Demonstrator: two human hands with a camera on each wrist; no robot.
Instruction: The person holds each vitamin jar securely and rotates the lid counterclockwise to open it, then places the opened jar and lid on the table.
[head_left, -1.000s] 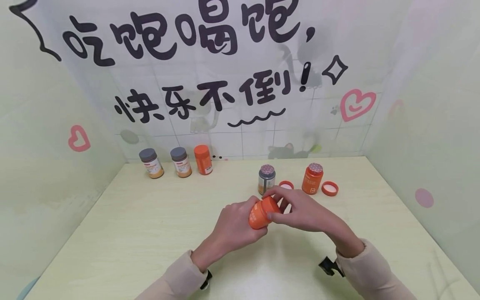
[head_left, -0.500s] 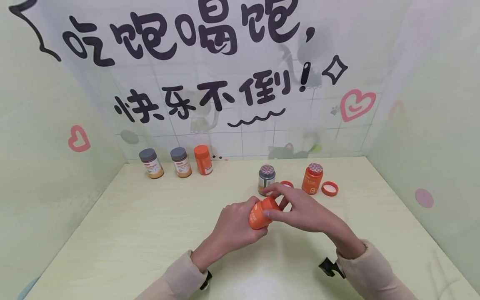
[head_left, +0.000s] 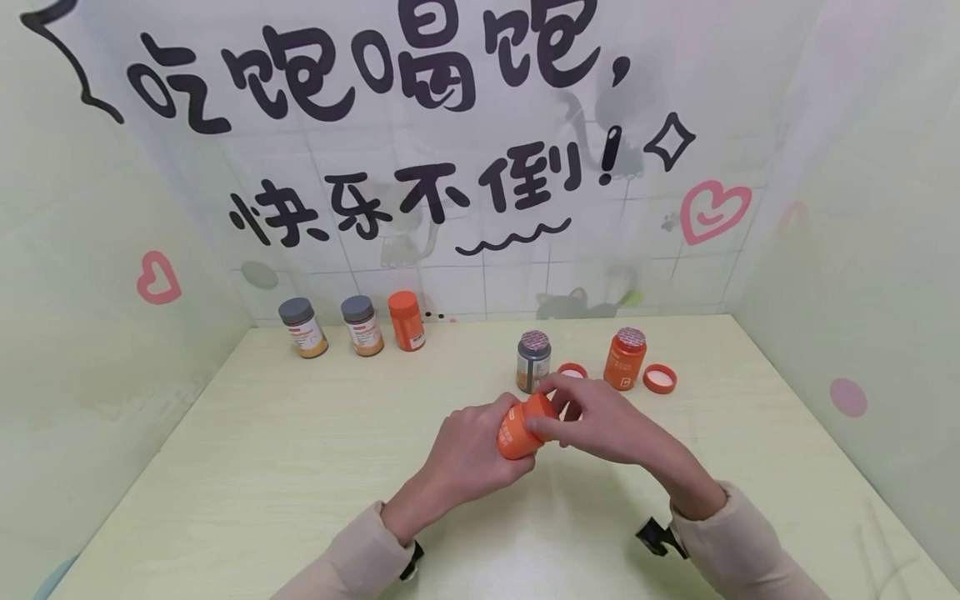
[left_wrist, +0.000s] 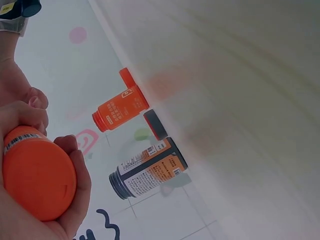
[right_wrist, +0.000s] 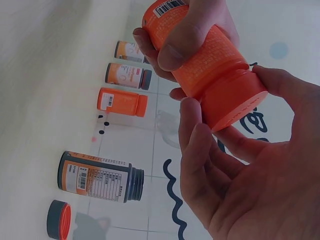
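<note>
My left hand (head_left: pixel 476 450) grips an orange pill bottle (head_left: pixel 516 433) round its body, tilted to the right above the table. My right hand (head_left: pixel 611 421) pinches the bottle's orange cap (right_wrist: pixel 235 100) between thumb and fingers; in the right wrist view the cap sits on the bottle's neck. The left wrist view shows the bottle's round orange base (left_wrist: pixel 40 180) inside the curled left hand. Just behind the hands stands a grey pill bottle (head_left: pixel 533 367) without its cap, a patterned seal over its mouth. Its neighbour, a cap with a red inside (head_left: pixel 572 369), is partly hidden by my right fingers.
An uncapped orange bottle (head_left: pixel 624 358) with a sealed mouth stands at the back right, an upturned orange cap (head_left: pixel 660 377) beside it. At the back left are two grey-capped bottles (head_left: pixel 300 327) (head_left: pixel 362 327) and a capped orange bottle (head_left: pixel 407 321). Walls enclose the table (head_left: pixel 300 467).
My right fingers lifted and spread a little from the cap, then curled back round it. The left hand and the orange bottle have stayed in nearly the same place.
</note>
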